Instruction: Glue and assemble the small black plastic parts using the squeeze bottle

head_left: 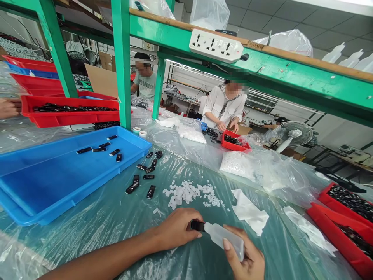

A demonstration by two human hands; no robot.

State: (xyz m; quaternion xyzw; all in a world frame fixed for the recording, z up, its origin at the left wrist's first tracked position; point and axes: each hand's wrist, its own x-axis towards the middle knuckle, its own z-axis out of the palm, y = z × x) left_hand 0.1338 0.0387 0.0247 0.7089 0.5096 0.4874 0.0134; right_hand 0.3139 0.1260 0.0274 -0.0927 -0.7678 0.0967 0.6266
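My left hand (181,228) is closed around a small black plastic piece (198,226), pinched between thumb and fingers. In my right hand (246,252) lies a translucent squeeze bottle (224,238), tilted so its nozzle meets or nearly touches the black piece. Just beyond my hands is a pile of small white plastic pieces (183,193). Several more black pieces (150,191) are scattered to the left of that pile. A few others rest inside the blue tray (67,182).
White cloths (250,212) lie to the right. Red bins (338,229) of black parts stand at the right edge, another red bin (70,114) at the left. A green shelf frame (175,33) with a power strip (215,45) spans above. Co-workers sit across the table.
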